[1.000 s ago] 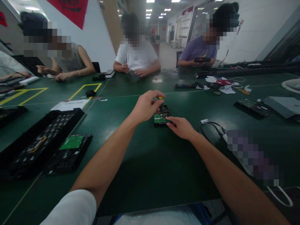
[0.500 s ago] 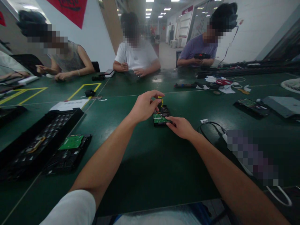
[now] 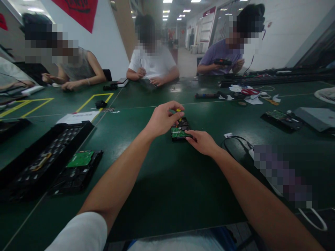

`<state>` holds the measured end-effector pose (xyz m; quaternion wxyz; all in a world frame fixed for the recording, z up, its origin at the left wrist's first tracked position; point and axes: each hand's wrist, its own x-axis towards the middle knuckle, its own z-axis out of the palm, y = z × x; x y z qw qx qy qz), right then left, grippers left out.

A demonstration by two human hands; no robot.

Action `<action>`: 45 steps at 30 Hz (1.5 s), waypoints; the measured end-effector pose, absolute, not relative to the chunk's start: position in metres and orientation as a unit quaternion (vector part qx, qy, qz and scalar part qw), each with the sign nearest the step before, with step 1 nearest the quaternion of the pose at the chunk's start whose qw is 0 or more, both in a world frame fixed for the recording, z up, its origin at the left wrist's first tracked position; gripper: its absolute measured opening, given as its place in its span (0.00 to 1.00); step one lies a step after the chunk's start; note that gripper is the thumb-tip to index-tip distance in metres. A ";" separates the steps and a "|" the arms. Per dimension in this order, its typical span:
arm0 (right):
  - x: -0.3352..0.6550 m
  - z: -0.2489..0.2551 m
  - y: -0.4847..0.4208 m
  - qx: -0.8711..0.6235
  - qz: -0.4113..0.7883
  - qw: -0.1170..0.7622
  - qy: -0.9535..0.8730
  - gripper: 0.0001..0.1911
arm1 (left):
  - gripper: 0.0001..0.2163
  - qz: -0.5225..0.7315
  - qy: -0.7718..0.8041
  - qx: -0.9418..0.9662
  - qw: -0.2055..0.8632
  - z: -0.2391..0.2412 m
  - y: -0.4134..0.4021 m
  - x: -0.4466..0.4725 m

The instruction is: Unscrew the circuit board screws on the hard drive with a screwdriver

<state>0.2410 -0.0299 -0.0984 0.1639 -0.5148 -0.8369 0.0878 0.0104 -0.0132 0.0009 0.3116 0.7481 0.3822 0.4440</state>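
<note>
A small black hard drive with a green circuit board (image 3: pixel 179 131) lies on the dark green table (image 3: pixel 162 181), straight ahead at arm's length. My left hand (image 3: pixel 163 119) hovers over its far end, fingers pinched round a small yellow-topped screwdriver (image 3: pixel 179 112) held upright on the drive. My right hand (image 3: pixel 202 142) rests on the table at the drive's near right corner, its fingertips pressed against the drive's edge.
A black tray (image 3: pixel 39 157) and a second drive with a green board (image 3: pixel 78 165) lie at the left. A cable (image 3: pixel 235 144) curls at the right, more drives (image 3: pixel 281 119) beyond it. Three people sit along the far side, their hands busy.
My hands and the drive have barely shifted. The person at the far right has raised a dark object higher in both hands.
</note>
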 end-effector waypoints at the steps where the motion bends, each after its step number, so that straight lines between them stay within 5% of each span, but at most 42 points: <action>1: 0.241 -0.098 -0.030 -0.515 0.089 0.163 -0.837 0.23 | 0.08 0.444 0.382 0.749 0.310 0.001 -0.013 0.010; 29: 0.239 -0.091 -0.032 -0.516 0.095 0.154 -0.837 0.20 | 0.07 0.442 0.379 0.746 0.323 0.000 -0.013 0.010; 45: 0.239 -0.092 -0.032 -0.518 0.096 0.154 -0.836 0.21 | 0.15 0.452 0.382 0.743 0.312 -0.006 -0.010 0.012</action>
